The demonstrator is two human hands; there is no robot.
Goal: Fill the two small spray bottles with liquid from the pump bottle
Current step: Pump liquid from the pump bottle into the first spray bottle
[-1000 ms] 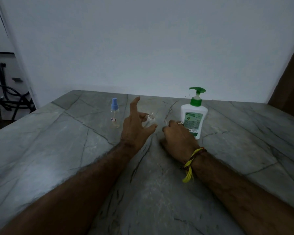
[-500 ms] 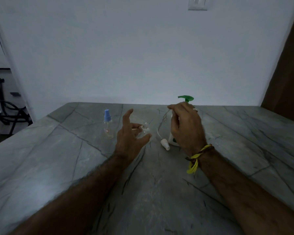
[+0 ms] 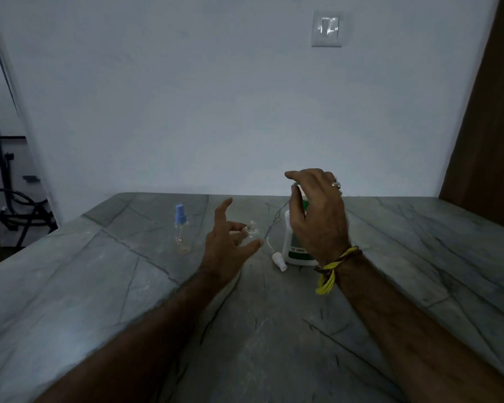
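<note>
Risen since before, right hand (image 3: 314, 213) grasping pump bottle (image 3: 296, 251) top; left hand (image 3: 227, 245) released beside uncapped, empty-looking spray bottle (image 3: 252, 234).

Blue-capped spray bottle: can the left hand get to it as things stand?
Probably yes. The blue-capped spray bottle stands alone on the stone table, to the left of the left hand, with bare surface between. That hand is open beside the uncapped clear bottle, holding nothing.

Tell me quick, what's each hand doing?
Left hand: open, fingers spread beside the uncapped spray bottle.
Right hand: curled over the pump bottle; grip unclear.
</note>
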